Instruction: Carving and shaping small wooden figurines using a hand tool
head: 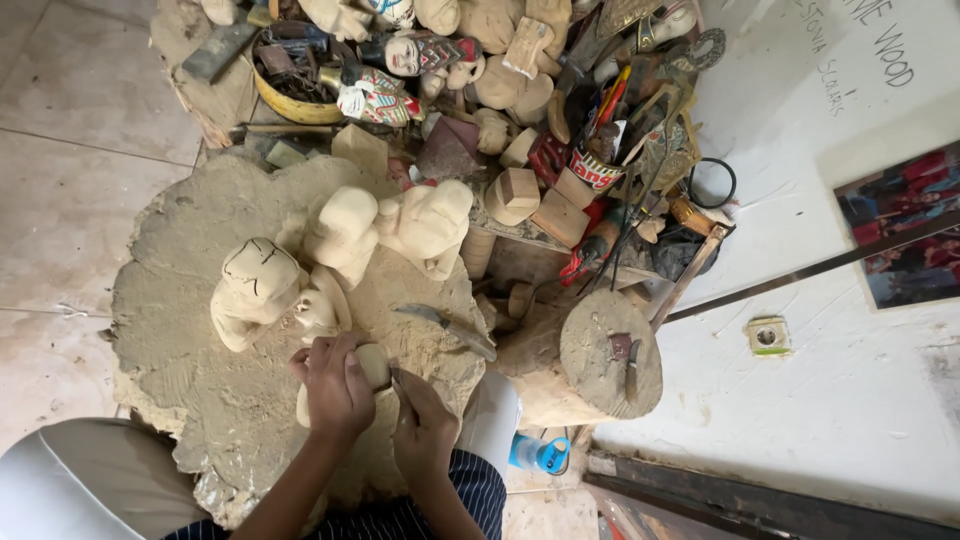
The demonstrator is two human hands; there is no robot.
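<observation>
- The left hand (335, 388) clasps a pale wooden figure (372, 365), fingers wrapped over it, on the wood block (200, 350).
- The figure's long axis runs toward the person; its rounded end points away.
- The right hand (422, 425) grips a thin carving tool (397, 385) against it.
- A yellow bowl (295, 108) holds dark tools; a red can (595, 165) holds pencils.

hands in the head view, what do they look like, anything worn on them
Both hands are bare: no gloves, rings or watch show on the left hand or the right hand. The forearms are uncovered too, with no sleeves reaching into view. Below them lies dark cloth with thin pale stripes, apparently the person's clothing.
</observation>
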